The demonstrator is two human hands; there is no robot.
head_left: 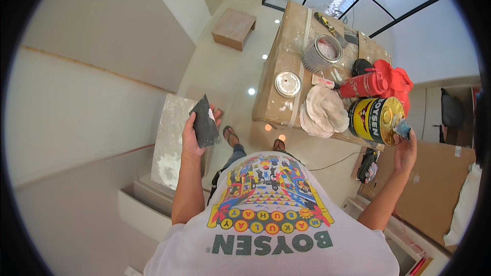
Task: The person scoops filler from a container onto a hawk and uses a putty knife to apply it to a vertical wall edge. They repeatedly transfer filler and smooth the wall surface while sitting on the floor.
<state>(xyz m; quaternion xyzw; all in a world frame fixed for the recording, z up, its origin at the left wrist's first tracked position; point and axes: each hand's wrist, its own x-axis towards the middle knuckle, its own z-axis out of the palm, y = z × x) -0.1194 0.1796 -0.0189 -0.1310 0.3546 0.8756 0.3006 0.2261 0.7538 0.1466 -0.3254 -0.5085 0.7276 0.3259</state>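
Note:
My left hand (190, 135) grips a dark grey flat plate (205, 125) with a pointed upper corner and a white smear near its edge. To the right, my right hand (405, 151) is closed on a small bluish piece (402, 129) whose kind I cannot make out. That piece is beside the gold top of a black and yellow metal can (371, 118), which lies tilted near the edge of a cardboard-covered box (276, 79); whether they touch, I cannot tell. A crumpled whitish rag (325, 112) lies next to the can.
On the box are an open paint tin (325, 51), a round lid (288, 84), a putty knife (332, 29), a red bottle (363, 84) and a red plastic bag (396, 82). A wooden stool (232, 28) stands beyond on the floor. Pale panels (102, 25) line the left.

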